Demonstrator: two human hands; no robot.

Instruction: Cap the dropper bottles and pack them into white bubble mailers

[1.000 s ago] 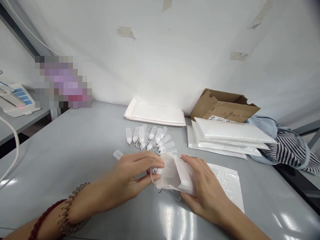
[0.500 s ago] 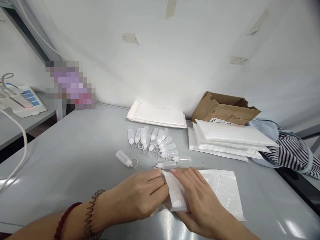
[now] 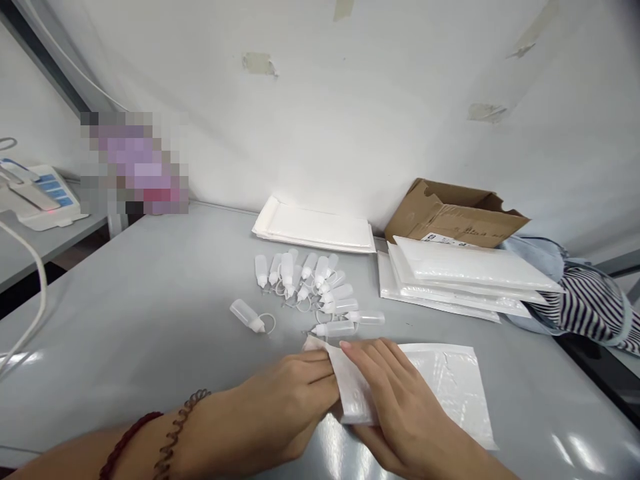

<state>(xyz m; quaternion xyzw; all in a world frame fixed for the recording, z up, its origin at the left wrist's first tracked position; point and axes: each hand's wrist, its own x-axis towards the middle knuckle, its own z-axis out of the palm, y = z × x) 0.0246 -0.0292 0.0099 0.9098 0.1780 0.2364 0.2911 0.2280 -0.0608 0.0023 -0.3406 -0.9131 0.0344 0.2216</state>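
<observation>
My left hand (image 3: pixel 285 400) and my right hand (image 3: pixel 395 400) meet at the near edge of the grey table (image 3: pixel 150 293), both pressed on a small folded white padded pouch (image 3: pixel 350 390). The left fingers pinch its left edge; the right fingers lie flat over its top. Under and right of the pouch lies a flat bubble mailer (image 3: pixel 445 387). Just beyond my hands lie several small clear dropper bottles with white caps (image 3: pixel 305 280), one bottle (image 3: pixel 247 315) apart to the left.
A stack of white mailers (image 3: pixel 315 230) lies by the wall. Another stack (image 3: pixel 460 277) sits at the right in front of an open cardboard box (image 3: pixel 450 213). Striped cloth (image 3: pixel 585 300) lies at the far right. A white device (image 3: pixel 35 197) sits at the left.
The pouch has come down from a raised hold to lie flat on the table, nearer to me. Both hands now press it down, and the bottles behind it show.
</observation>
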